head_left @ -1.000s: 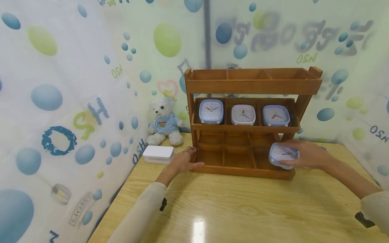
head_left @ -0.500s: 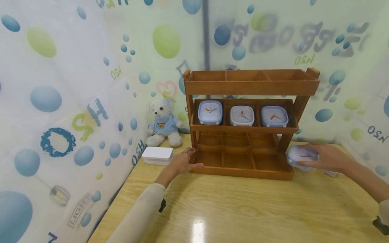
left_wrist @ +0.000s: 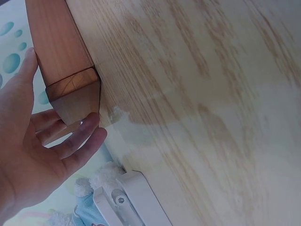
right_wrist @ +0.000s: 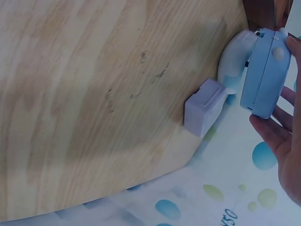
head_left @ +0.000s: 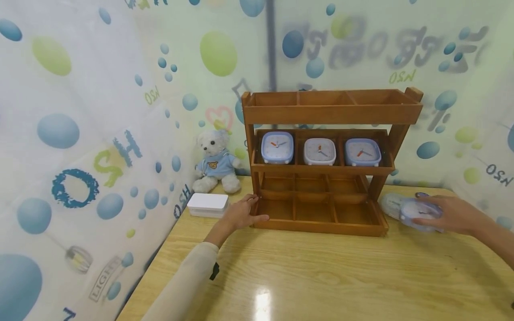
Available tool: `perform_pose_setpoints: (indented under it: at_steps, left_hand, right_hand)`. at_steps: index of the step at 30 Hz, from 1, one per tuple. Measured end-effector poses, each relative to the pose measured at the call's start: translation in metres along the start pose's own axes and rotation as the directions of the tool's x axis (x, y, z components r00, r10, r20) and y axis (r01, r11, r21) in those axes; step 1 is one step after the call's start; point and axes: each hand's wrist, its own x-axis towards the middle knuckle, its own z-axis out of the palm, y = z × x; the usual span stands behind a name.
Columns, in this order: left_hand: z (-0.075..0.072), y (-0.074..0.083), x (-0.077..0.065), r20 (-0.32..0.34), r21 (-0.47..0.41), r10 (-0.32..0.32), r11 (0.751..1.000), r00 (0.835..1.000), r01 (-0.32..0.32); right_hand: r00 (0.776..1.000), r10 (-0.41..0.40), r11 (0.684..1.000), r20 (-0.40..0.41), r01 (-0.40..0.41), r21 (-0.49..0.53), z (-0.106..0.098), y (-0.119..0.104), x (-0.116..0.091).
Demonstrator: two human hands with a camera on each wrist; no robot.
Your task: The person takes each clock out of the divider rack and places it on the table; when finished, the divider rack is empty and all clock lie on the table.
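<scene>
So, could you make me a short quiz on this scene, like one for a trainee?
1. How many clocks sit on the middle tier of the wooden rack?

2. True or false: the right hand holds a blue clock beyond the rack's right end.

3. What sits just behind the white box?
A) a mug
B) a teddy bear
C) a lamp

Key: 1: three; 2: true; 3: B.

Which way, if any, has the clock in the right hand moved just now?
Yes: in the head view, the clock moved right, away from the shelf.
</scene>
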Motion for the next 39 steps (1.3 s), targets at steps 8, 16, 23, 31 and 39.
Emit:
perform_pose_setpoints:
  at_steps: [8,16,23,31,39]
  left_hand:
    - [0.000,0.001,0.000,-0.004,0.007,0.004,1.000,1.000,-0.004]
    - [-0.001,0.000,0.000,0.004,0.008,-0.012,1.000,1.000,0.012]
    - [0.000,0.000,0.000,0.011,-0.006,-0.009,1.000,1.000,0.009]
    - [0.001,-0.001,0.001,0.007,0.010,-0.007,1.000,1.000,0.007]
    - [0.001,0.000,0.001,0.003,0.014,-0.007,1.000,1.000,0.007]
  right_hand:
    - [0.995,0.086,0.996,0.042,-0.086,-0.013,0.004,0.011,-0.020]
    - [0.974,0.177,0.984,0.144,-0.172,-0.046,0.005,0.016,-0.037]
    - [0.981,0.163,0.986,0.105,-0.161,-0.034,0.008,0.016,-0.048]
    - [0.985,0.146,0.989,0.093,-0.147,0.007,0.012,0.014,-0.057]
    - [0.986,0.147,0.989,0.074,-0.149,0.020,0.020,0.017,-0.062]
